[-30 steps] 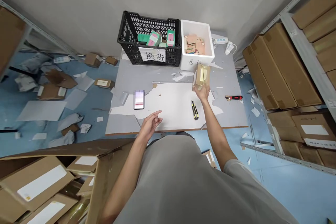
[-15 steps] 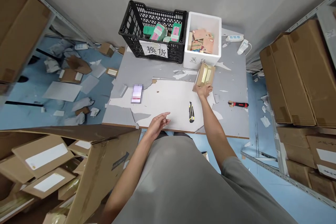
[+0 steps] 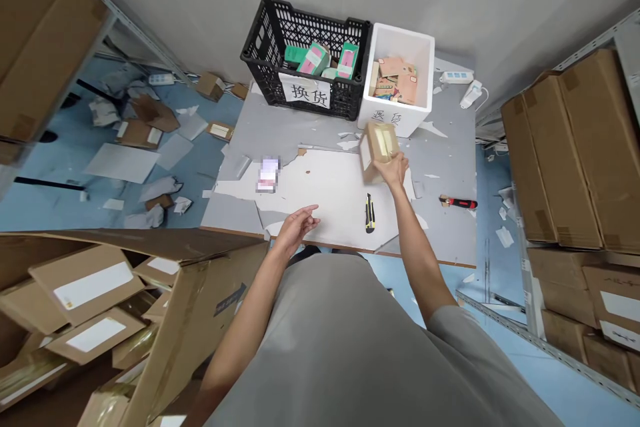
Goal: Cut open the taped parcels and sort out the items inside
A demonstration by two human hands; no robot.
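A small taped cardboard box [image 3: 373,157] is gripped at its near right side by my right hand [image 3: 394,168]; a white label shows on its left face. My left hand [image 3: 297,229] hovers over the front of the table, fingers loosely apart and nothing in them. Between the two hands, a yellow and black utility knife [image 3: 370,213] lies on the white patch of the tabletop. A phone [image 3: 269,174], its screen blurred out, rests on the table beyond my left hand. Farther right lies a red and black cutter [image 3: 459,203].
At the back of the table [image 3: 320,135] stand a black crate [image 3: 306,67] with green and pink boxes and a white foam box [image 3: 400,117] holding pinkish packets. A large carton [image 3: 200,313] full of parcels is at the left. Shelves with brown cartons [image 3: 555,160] flank the right.
My right hand has brought the cardboard box a little left and nearer, turning it so more of its labelled side shows. The left hand has hardly moved. The view has shifted slightly.
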